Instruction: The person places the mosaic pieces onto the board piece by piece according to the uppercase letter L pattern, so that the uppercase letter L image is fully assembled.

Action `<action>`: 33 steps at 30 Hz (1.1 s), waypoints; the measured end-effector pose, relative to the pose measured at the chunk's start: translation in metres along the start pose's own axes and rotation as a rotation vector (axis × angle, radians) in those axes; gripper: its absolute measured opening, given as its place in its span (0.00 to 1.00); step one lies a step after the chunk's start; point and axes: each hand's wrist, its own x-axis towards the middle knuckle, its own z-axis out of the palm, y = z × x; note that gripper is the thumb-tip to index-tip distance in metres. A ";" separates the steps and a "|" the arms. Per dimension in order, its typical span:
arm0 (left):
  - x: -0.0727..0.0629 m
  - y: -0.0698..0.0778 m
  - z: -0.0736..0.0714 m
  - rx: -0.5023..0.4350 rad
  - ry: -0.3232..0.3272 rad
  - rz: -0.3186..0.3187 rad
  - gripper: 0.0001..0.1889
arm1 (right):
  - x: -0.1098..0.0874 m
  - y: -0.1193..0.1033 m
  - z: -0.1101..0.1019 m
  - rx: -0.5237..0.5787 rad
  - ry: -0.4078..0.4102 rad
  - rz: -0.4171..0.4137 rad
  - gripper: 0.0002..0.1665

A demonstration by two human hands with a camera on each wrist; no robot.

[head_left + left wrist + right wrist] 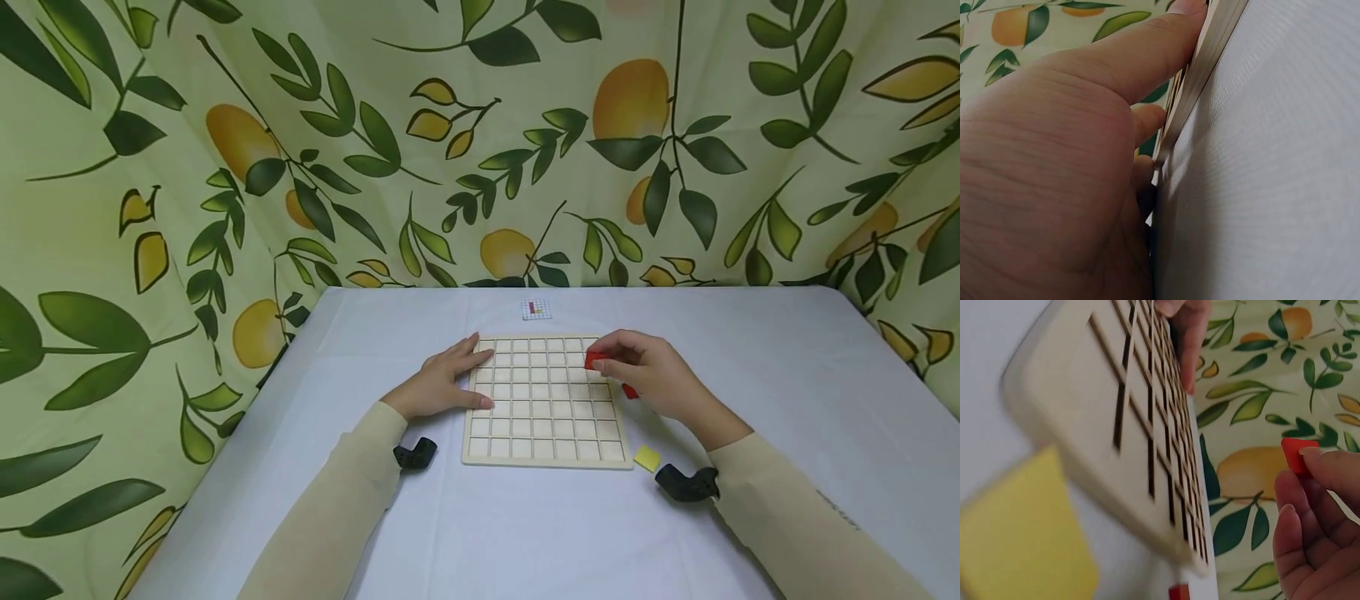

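Note:
A square wooden grid board (551, 429) lies on the white table. My left hand (442, 382) rests on its left edge, thumb and fingers spread and relaxed over the rim. Above the board's upper right corner, my right hand (656, 371) pinches a red square tile (595, 359) between thumb and fingers. In the right wrist view the red tile (1295, 456) is held up off the board. Another red piece (630, 391) lies just right of the board, partly under the right hand in the head view. A yellow tile (647, 457) lies by the board's lower right corner.
Behind the board lies a small card (536, 309) printed with a grid and coloured squares. Black wrist devices (686, 483) sit at both sleeves. A leaf-and-fruit patterned curtain (510, 167) hangs beyond the table's (390, 325) far edge.

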 end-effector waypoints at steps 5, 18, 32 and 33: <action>-0.001 0.000 0.001 -0.001 0.007 -0.002 0.54 | 0.010 -0.010 0.014 0.046 -0.026 -0.056 0.12; -0.001 0.002 0.001 0.013 0.004 -0.008 0.53 | 0.046 -0.019 0.046 0.041 -0.063 -0.015 0.09; -0.001 0.004 -0.001 0.017 -0.002 0.001 0.52 | 0.076 -0.018 0.071 0.012 -0.090 0.031 0.05; -0.001 0.004 -0.001 0.017 -0.002 0.002 0.52 | 0.077 -0.017 0.072 -0.001 -0.094 0.035 0.04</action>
